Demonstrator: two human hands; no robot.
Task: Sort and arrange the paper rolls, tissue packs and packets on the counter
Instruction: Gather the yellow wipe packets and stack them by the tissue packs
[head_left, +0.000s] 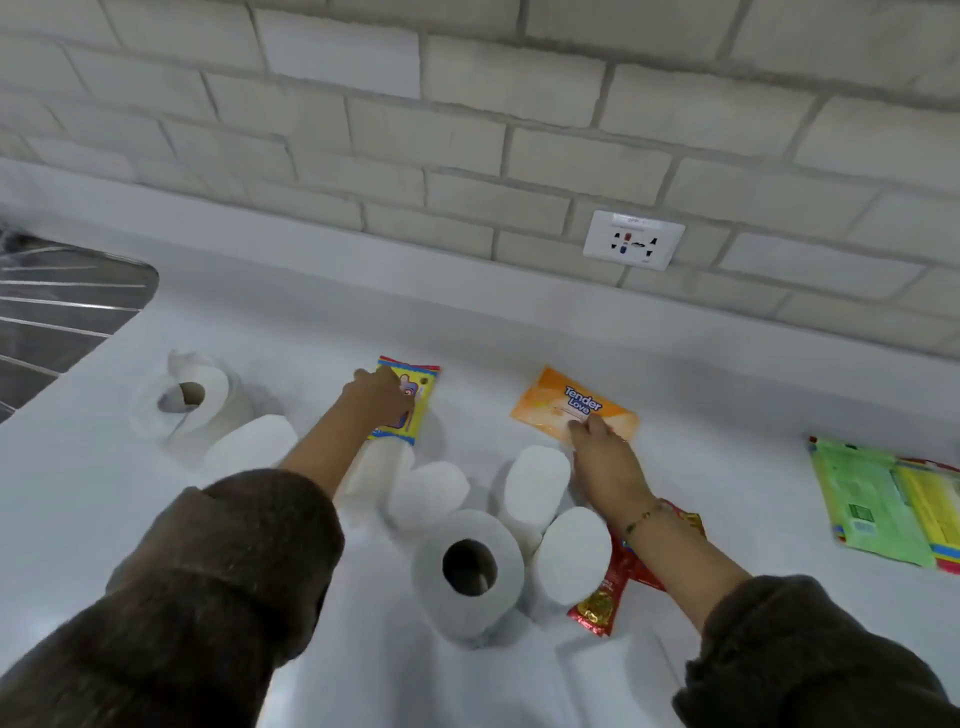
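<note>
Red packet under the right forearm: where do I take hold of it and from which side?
Grip the red packet at its near gold-printed end, coming from the counter's front edge. It lies flat; the right forearm crosses its far part and a tissue pack crowds its left side.

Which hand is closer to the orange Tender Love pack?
Right. The right hand touches the orange Tender Love pack at its near edge; the left hand is well left, on the yellow packet.
</note>
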